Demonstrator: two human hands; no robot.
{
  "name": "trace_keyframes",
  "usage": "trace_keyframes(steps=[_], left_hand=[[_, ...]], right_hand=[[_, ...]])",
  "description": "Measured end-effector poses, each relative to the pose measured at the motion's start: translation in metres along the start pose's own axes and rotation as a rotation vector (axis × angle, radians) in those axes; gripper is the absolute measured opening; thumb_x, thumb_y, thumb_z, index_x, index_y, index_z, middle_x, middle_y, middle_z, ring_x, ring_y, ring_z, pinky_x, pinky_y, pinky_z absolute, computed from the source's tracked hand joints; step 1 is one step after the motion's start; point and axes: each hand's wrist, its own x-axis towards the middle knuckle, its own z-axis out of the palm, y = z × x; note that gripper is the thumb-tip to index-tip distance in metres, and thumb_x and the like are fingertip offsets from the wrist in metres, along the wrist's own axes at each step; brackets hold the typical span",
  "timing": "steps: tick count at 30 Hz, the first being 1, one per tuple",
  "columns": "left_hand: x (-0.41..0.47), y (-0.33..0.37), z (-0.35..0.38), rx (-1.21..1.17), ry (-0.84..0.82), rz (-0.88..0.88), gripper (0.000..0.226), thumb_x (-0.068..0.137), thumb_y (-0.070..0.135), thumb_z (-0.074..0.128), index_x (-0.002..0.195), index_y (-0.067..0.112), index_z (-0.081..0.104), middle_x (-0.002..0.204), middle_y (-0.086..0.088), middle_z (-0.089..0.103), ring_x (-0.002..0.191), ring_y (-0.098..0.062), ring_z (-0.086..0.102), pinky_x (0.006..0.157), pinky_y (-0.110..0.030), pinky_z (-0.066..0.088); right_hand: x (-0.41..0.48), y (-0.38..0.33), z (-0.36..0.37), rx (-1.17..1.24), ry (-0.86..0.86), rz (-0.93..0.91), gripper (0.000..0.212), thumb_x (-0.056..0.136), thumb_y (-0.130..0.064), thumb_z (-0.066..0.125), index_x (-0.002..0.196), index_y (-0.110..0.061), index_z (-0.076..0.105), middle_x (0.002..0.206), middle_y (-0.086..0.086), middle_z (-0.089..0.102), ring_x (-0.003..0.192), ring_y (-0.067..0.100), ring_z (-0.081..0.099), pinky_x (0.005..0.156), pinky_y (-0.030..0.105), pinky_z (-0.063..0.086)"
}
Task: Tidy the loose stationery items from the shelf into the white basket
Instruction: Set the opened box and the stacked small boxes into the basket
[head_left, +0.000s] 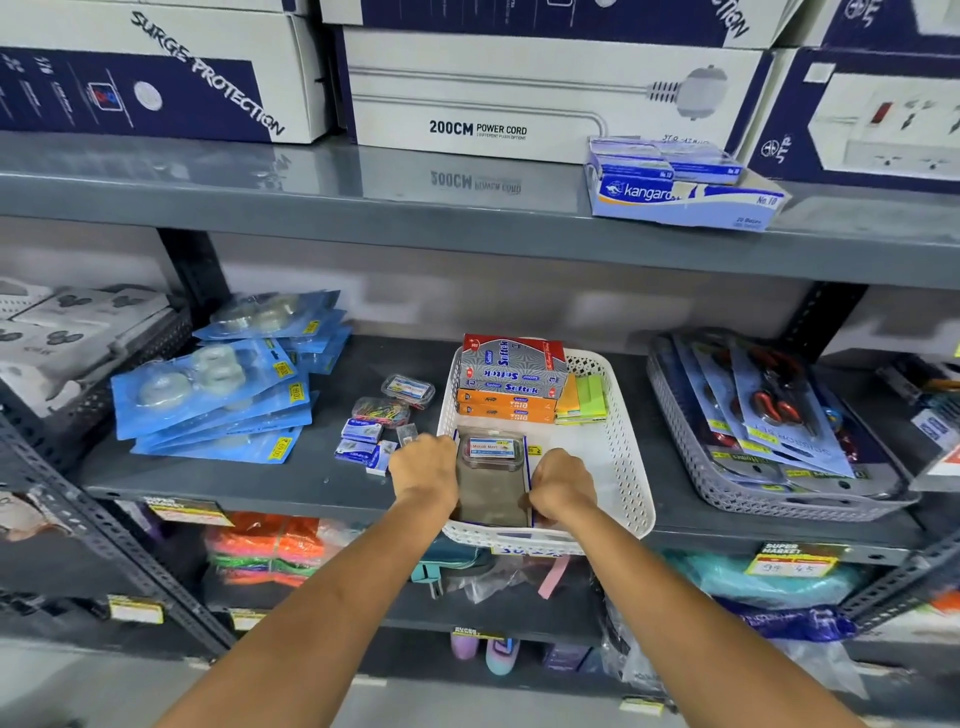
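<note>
Partway done: the basket already holds boxes and notes, both hands seemingly close around a case at its front, and small packs remain left of it.

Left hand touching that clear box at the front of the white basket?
Touching. In the head view the left hand presses against the left edge of the clear box inside the white basket, no gap visible; the right hand flanks its other side.

Two bare forearms, no sleeves, hands bare
</note>
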Motion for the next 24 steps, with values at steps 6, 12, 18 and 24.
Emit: trace_keyframes(steps=[6,12,18,24], left_hand=[[-0.010,-0.001,-0.006,0.022,-0.004,0.050,0.037,0.085,0.012,0.066,0.120,0.016,0.057,0.119,-0.006,0.058,0.109,-0.024,0.060,0.081,-0.032,0.050],[-0.032,-0.006,-0.013,-0.013,0.082,0.084,0.028,0.094,0.025,0.057,0.120,0.013,0.059,0.117,-0.007,0.061,0.106,-0.026,0.063,0.078,-0.033,0.050],[-0.062,-0.013,-0.053,-0.339,0.194,0.076,0.028,0.090,0.046,0.056,0.104,0.023,0.066,0.104,-0.003,0.069,0.096,-0.026,0.065,0.072,-0.034,0.050],[-0.074,-0.024,-0.148,-0.827,0.549,0.137,0.034,0.092,0.051,0.051,0.090,0.023,0.070,0.078,0.009,0.064,0.075,-0.018,0.061,0.069,-0.026,0.044]], right_hand=[[-0.006,0.001,-0.010,-0.032,0.000,-0.074,0.028,0.072,-0.021,0.077,0.096,-0.011,0.068,0.099,0.011,0.070,0.089,0.029,0.070,0.077,0.035,0.059],[-0.025,0.003,-0.055,-0.004,0.037,-0.181,0.006,0.081,-0.012,0.069,0.080,-0.008,0.072,0.087,0.008,0.075,0.058,0.013,0.071,0.070,0.033,0.060],[-0.082,0.014,-0.135,0.189,0.197,-0.284,0.021,0.084,-0.017,0.065,0.064,-0.014,0.068,0.073,0.008,0.073,0.047,0.018,0.069,0.041,0.027,0.053],[-0.133,0.008,-0.222,0.583,0.539,-0.451,0.025,0.086,-0.029,0.067,0.069,-0.011,0.068,0.067,0.010,0.070,0.027,0.008,0.051,0.030,0.018,0.039]])
